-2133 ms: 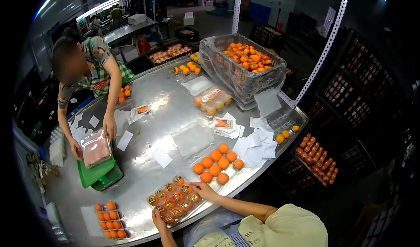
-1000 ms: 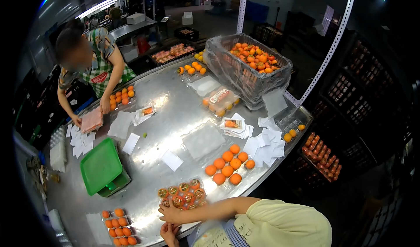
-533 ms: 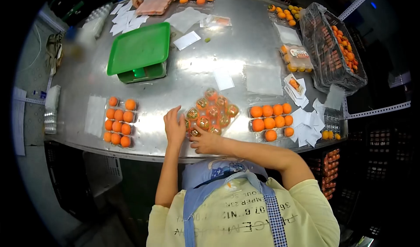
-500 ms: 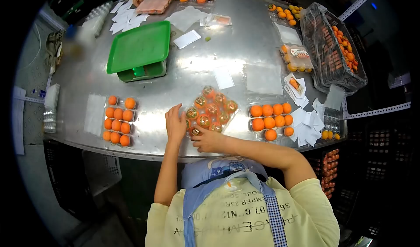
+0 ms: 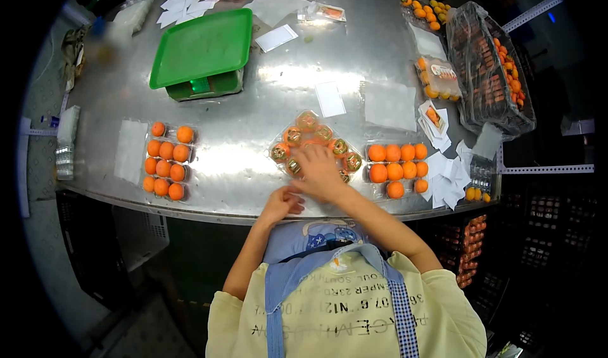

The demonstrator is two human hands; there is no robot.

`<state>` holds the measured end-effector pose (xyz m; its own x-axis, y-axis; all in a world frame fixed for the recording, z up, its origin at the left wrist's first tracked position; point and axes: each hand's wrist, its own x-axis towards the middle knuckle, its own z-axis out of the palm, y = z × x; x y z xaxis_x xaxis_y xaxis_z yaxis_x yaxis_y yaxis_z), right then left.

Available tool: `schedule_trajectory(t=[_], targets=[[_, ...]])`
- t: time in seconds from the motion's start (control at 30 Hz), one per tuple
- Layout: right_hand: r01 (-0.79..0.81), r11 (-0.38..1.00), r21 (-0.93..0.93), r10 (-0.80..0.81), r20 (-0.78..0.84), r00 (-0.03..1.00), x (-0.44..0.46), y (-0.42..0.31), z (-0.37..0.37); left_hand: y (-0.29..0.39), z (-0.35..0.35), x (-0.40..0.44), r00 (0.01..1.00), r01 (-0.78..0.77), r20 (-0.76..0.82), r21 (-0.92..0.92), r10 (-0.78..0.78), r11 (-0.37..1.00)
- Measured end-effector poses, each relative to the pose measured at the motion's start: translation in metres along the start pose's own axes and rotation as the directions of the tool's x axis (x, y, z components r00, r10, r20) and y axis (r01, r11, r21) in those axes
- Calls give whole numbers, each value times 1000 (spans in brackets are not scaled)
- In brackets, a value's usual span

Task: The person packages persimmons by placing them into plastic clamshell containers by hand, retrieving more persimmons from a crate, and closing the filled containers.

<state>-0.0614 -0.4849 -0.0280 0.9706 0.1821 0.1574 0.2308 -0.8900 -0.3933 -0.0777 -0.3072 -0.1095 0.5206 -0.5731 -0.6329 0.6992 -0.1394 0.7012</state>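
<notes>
A clear plastic tray of persimmons (image 5: 307, 121), their green calyxes facing up, lies askew on the metal table in front of me. My right hand (image 5: 316, 171) rests over the middle of it, fingers stretched out on the fruit and hiding several persimmons. Nearer the table's front edge is my left hand (image 5: 284, 204), fingers loosely curled and a little apart, with nothing visible in them. It is just below the tray, close to my right wrist. A tray of orange fruit (image 5: 395, 163) sits to the right, and another fruit tray (image 5: 166, 161) to the left.
A green-topped scale (image 5: 201, 47) stands at back left. Paper cards (image 5: 447, 179) lie in a pile at right, beside a plastic-lined crate (image 5: 484, 73) of fruit. A closed fruit pack (image 5: 438, 77) is near the crate. One white card (image 5: 330, 99) lies beyond my tray.
My right hand has moved up onto the middle of the tray. My left hand has gone from the tray's left side to below it. The tray has turned slightly; another person's hands left view.
</notes>
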Motion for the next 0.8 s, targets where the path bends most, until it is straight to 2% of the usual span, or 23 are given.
schedule_trajectory(t=[0.1, 0.13, 0.17, 0.23, 0.27, 0.33, 0.5, 0.6, 0.73, 0.8], targets=[[-6, 978, -210, 11, 22, 1000, 2, -16, 24, 10, -7, 9, 954, -232, -218, -95, 207, 968], [24, 964, -263, -15, 38, 999, 2, -15, 27, 23, -5, 8, 939, -240, -286, -142, 192, 960], [22, 970, -241, -7, 65, 998, 3, -15, 25, 33, -4, 7, 923, -215, -341, -71, 179, 974], [24, 973, -230, -7, 73, 997, 5, -17, 20, 28, -17, 16, 921, -225, -334, -39, 200, 974], [21, 962, -273, -19, 11, 1000, 4, -19, 26, 25, -18, 20, 920, -249, -332, -83, 209, 965], [10, 936, -352, 20, 83, 996, 6, -25, 29, 30, -18, 18, 922, -242, -329, -80, 204, 967], [14, 920, -391, 17, 76, 997, 7, -22, 41, 31, -24, 18, 936, -231, -296, -116, 188, 966], [15, 934, -356, 23, 102, 995, 9, -25, 30, 35, -22, 19, 926, -197, -336, -44, 172, 979], [41, 956, -289, 12, 180, 984, 13, -27, 16, 29, -28, 25, 923, -189, -349, -46, 161, 981], [21, 968, -249, 11, 130, 991, 12, -24, 21, 30, -27, 23, 934, -192, -318, -72, 160, 979]])
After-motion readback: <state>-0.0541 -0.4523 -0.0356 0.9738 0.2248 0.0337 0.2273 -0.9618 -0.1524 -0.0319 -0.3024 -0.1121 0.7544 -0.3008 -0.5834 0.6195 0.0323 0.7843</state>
